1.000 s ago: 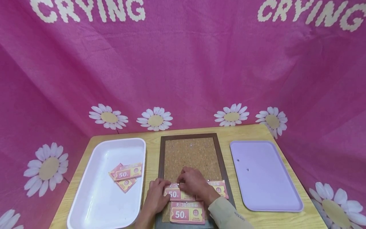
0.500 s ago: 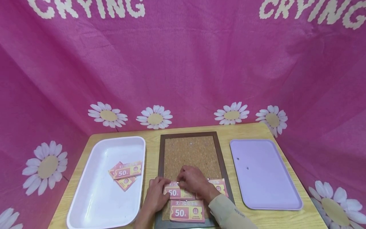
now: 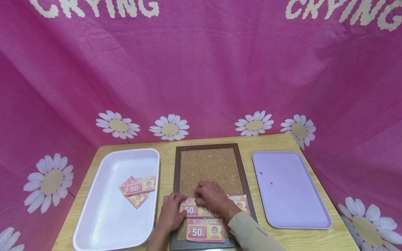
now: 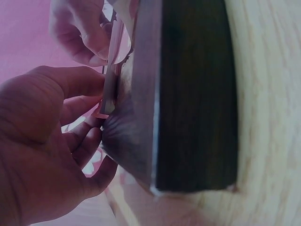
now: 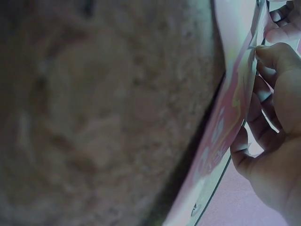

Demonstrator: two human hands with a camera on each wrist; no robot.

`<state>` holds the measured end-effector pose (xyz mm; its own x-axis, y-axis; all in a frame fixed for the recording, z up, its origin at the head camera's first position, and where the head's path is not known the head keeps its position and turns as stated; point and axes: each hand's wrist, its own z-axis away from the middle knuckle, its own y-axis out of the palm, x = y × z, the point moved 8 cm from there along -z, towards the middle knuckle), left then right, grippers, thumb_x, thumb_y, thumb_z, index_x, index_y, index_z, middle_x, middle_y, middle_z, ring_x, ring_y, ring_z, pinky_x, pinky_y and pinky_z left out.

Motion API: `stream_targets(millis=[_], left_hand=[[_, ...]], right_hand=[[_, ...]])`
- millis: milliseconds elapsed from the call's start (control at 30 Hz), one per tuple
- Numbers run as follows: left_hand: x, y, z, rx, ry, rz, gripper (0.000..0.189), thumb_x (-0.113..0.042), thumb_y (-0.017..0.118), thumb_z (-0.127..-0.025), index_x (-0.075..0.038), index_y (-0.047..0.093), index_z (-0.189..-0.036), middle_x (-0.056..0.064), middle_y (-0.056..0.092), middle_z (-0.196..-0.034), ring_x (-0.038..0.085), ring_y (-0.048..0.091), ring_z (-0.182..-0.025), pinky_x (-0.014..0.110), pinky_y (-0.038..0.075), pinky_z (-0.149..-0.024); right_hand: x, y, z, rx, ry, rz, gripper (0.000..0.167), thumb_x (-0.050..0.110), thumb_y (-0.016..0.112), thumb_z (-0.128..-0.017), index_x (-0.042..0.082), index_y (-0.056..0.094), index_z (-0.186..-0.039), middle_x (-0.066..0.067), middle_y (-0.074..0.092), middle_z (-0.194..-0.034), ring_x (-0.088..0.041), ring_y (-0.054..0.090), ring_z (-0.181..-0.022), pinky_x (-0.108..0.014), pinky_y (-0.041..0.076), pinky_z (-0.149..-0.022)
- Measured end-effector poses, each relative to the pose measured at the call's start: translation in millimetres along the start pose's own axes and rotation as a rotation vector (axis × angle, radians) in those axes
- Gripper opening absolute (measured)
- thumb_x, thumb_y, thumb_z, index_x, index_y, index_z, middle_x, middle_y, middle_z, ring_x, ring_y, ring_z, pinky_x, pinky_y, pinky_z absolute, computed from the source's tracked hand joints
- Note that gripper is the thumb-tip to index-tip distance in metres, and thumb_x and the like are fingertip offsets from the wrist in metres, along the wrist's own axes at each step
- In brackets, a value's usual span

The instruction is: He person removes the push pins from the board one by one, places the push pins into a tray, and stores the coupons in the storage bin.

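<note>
A pink and yellow coupon marked 50 (image 3: 190, 210) lies on a framed corkboard (image 3: 208, 170) in the head view. My left hand (image 3: 171, 213) holds the coupon's left edge, its fingers by the dark frame (image 4: 195, 94). At the coupon's top edge, my right hand (image 3: 213, 198) pinches a small push pin (image 5: 252, 48), mostly hidden by the fingertips. Another coupon (image 3: 205, 230) sits just below, with a pin at its top. A further coupon (image 3: 241, 203) lies to the right, partly covered by my right wrist, with a pin above it.
On the left stands a white tub (image 3: 92, 198) with overlapping coupons (image 3: 139, 186) inside. A purple tray (image 3: 295, 195) with two small pins (image 3: 271, 183) lies to the right. All rest on a wooden table (image 3: 166, 167) before a pink curtain (image 3: 201, 69).
The head view has tipped slightly, so the scene sits a little higher. Both hands stay at the same coupon with hardly any visible movement.
</note>
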<state>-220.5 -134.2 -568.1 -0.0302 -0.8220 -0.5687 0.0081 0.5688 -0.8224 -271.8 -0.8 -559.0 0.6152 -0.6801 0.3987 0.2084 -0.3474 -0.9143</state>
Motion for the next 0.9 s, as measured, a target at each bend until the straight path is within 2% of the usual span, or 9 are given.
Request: stream_targets(millis=[300,433,567,900], left_hand=[[0.5,-0.3,-0.8,0.003,0.004,0.007,0.041,-0.014,0.074,-0.071,-0.013,0.068,-0.112,0.002,0.058,-0.111,0.02,0.046,-0.103,0.038,0.043,-0.086],[0.4,-0.2,-0.7,0.002,0.006,0.008,0.042,-0.014,0.074,-0.071,-0.014,0.068,-0.112,0.001,0.058,-0.111,0.019,0.046,-0.102,0.038,0.043,-0.086],[0.8,1.2,-1.0,0.014,-0.017,0.011,0.043,-0.014,0.074,-0.07,-0.014,0.068,-0.113,0.001,0.058,-0.112,0.019,0.046,-0.103,0.039,0.043,-0.088],[2.4,3.5,-1.8,0.053,-0.076,0.006,0.043,-0.016,0.076,-0.071,-0.018,0.067,-0.113,0.0,0.058,-0.114,0.02,0.046,-0.106,0.045,0.037,-0.087]], right_hand=[[-0.1,1.0,-2.4,-0.007,-0.026,0.032,0.006,0.03,0.07,-0.085,0.027,0.074,-0.089,0.015,0.056,-0.086,-0.003,0.049,-0.077,-0.027,0.043,-0.078],[-1.4,0.7,-3.1,-0.023,-0.021,0.006,0.006,0.03,0.07,-0.085,0.026,0.072,-0.088,0.015,0.055,-0.085,-0.002,0.048,-0.074,-0.023,0.042,-0.073],[-2.3,-1.5,-2.7,-0.033,-0.005,-0.027,0.006,0.031,0.071,-0.084,0.025,0.072,-0.087,0.016,0.055,-0.084,-0.001,0.047,-0.071,-0.019,0.041,-0.07],[-3.6,-7.8,-2.8,-0.034,0.005,-0.025,0.007,0.031,0.072,-0.084,0.026,0.074,-0.088,0.015,0.057,-0.085,-0.001,0.049,-0.071,-0.022,0.042,-0.071]])
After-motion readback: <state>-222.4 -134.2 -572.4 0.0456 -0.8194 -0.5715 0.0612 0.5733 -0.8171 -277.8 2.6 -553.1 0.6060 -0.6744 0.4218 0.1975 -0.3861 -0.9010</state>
